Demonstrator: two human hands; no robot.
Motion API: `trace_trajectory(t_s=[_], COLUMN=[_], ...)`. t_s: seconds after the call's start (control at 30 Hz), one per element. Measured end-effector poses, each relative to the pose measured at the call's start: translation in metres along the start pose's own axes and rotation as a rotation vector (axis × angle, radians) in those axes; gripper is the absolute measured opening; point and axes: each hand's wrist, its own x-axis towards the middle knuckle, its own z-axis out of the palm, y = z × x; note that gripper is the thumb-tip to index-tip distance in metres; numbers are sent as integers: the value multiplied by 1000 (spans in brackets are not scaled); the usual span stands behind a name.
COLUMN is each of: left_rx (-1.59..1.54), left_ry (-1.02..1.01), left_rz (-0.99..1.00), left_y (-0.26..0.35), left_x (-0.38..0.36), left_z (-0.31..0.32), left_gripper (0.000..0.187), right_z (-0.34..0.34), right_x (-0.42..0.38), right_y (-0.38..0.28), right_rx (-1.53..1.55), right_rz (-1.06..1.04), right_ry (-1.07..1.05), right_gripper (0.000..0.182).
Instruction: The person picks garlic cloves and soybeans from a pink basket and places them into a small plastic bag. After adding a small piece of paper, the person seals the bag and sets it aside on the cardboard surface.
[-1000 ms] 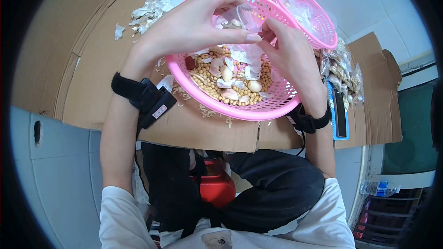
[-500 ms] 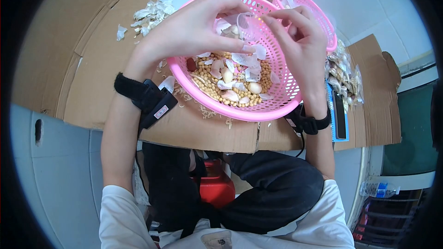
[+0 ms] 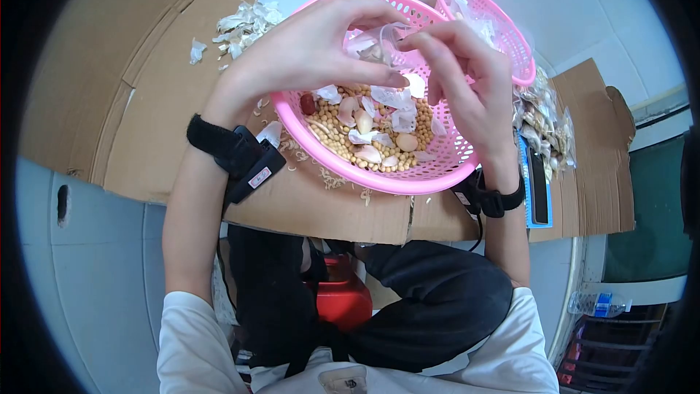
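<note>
My left hand [image 3: 332,47] curves around a small clear plastic bag [image 3: 394,33], with pale pieces [image 3: 370,51] showing through it. My right hand [image 3: 463,73] is closed, its fingertips pinching at the bag's mouth; whether they hold anything else is hidden. Both hands are above a large pink basket [image 3: 386,184] with a perforated wall. Inside the basket lie soybeans [image 3: 332,135], pale garlic-like cloves [image 3: 363,121], translucent white flakes [image 3: 402,118] and a red date [image 3: 308,104].
A smaller pink basket [image 3: 526,76] holding clear plastic stands behind on the right. Filled clear bags [image 3: 539,117] lie near a dark phone [image 3: 538,186]. White peelings [image 3: 248,25] are heaped on the cardboard [image 3: 168,102], with small shreds [image 3: 332,179] by the big basket.
My right fingertips have moved slightly left and down against the bag's mouth. The bag has tilted a little in my left hand. The view has shifted slightly.
</note>
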Motion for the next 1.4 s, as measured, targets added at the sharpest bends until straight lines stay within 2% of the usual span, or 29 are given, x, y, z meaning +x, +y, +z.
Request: trace_trajectory(t_s=[0.03,0.1,0.13,0.2,0.23,0.3,0.33,0.4,0.43,0.5,0.53,0.6,0.73,0.8,0.83,0.9,1.03,1.1,1.13,1.17,1.23,1.27,1.3,1.37,1.4], left_rx=[0,-68,-67,-47,-47,-99,-99,-62,-60,-120,-122,42,-70,-33,-34,-138,-152,-48,0,4,12,-180,-179,-148,-148], left_ry=[1,-15,-16,-63,-62,-159,-161,-144,-144,-75,-75,-65,-85,2,2,12,0,10,7,6,77,14,13,31,33], left_rz=[-1,-22,-22,-41,-41,-126,-125,-87,-88,17,16,22,-42,118,117,-25,13,-138,-258,-267,-319,-377,-376,-295,-299], left_y=[1,7,7,6,7,9,7,2,0,-3,-2,-1,-4,-13,-11,-3,-6,-1,8,20,63,52,50,45,41], left_x=[-1,-1,0,0,0,0,0,-1,-1,-3,-4,-4,-5,-5,-6,-7,-4,-1,-1,-3,-6,-5,-3,-4,-4], left_z=[-1,-3,-3,-3,-4,-5,-4,-3,-2,2,3,2,4,7,7,6,4,-1,-6,-9,-10,-23,-23,-21,-20], left_gripper=[62,58,58,54,54,54,54,62,62,71,71,77,73,68,68,58,49,54,53,53,53,51,51,52,52], right_z=[-2,-8,-8,-6,-6,-7,-6,0,0,0,0,1,-2,0,1,2,0,5,-3,-6,-8,-6,-3,8,9], right_x=[-1,-2,-3,-3,-2,0,-1,-3,-2,-1,-2,-2,-3,-4,-4,-5,-2,1,2,2,-2,1,-2,-7,-8], right_y=[2,5,4,-2,-3,-4,-7,-13,-10,0,0,-1,1,-4,-4,-2,-5,-12,-8,-4,6,16,17,16,15], right_rx=[1,142,142,209,209,161,161,146,147,180,180,176,177,295,295,249,204,218,182,192,113,8,8,-129,-87], right_rz=[0,83,82,200,200,430,431,290,289,159,161,200,169,158,159,35,58,2,22,24,201,102,102,-115,30], right_ry=[-1,-205,-205,-331,-332,-490,-487,-442,-441,-419,-420,-239,-179,-173,-174,-195,-200,151,122,120,-225,-412,-411,-582,-681], right_gripper=[20,34,34,41,41,39,39,38,38,31,31,28,28,29,29,32,29,22,18,18,17,20,20,30,37])
